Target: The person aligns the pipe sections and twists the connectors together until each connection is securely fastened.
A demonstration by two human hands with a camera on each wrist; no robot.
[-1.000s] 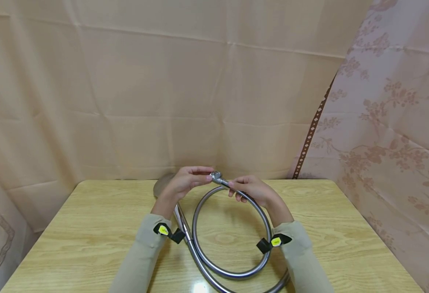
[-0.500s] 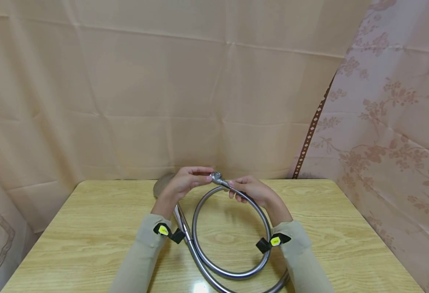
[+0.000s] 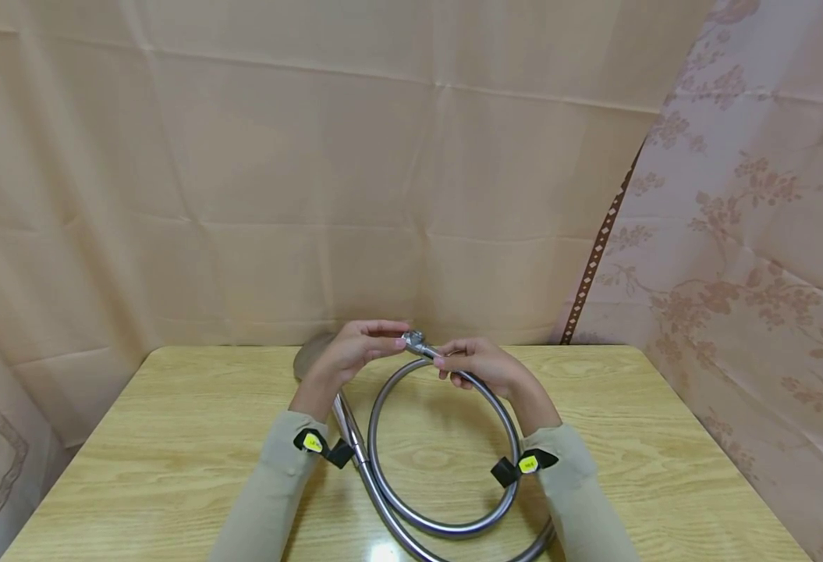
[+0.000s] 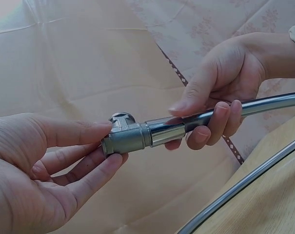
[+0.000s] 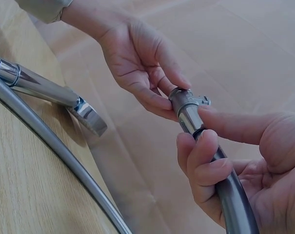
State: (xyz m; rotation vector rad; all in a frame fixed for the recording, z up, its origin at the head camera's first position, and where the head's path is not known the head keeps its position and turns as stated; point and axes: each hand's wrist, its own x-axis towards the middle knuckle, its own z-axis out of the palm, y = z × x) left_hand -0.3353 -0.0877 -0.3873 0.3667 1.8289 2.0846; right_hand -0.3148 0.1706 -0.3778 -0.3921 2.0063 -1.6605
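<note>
My left hand (image 3: 348,353) pinches the free end of a silvery metal tee-shaped pipe fitting (image 4: 127,138) between thumb and fingertips. The fitting is joined to the chrome end nut (image 4: 166,132) of a grey metallic shower hose (image 3: 376,421). Fingers of my right hand (image 3: 487,365) curl round the hose just behind that nut, its thumb lying along the nut in the right wrist view. Both hands hold the joint above the table's far part. From there the hose loops down over the table to the handle of a hand shower (image 5: 47,88), whose round head (image 3: 309,356) is partly behind my left hand.
A light wooden table (image 3: 172,453) lies under the hose, its far edge close to a beige cloth backdrop (image 3: 278,195). Floral pink cloth (image 3: 755,234) hangs on the right. Black wrist straps (image 3: 341,453) sit on both sleeves.
My right thumb has shifted slightly left along the hose end, toward the fitting. The left hand, fitting and hose loop stay nearly where they were.
</note>
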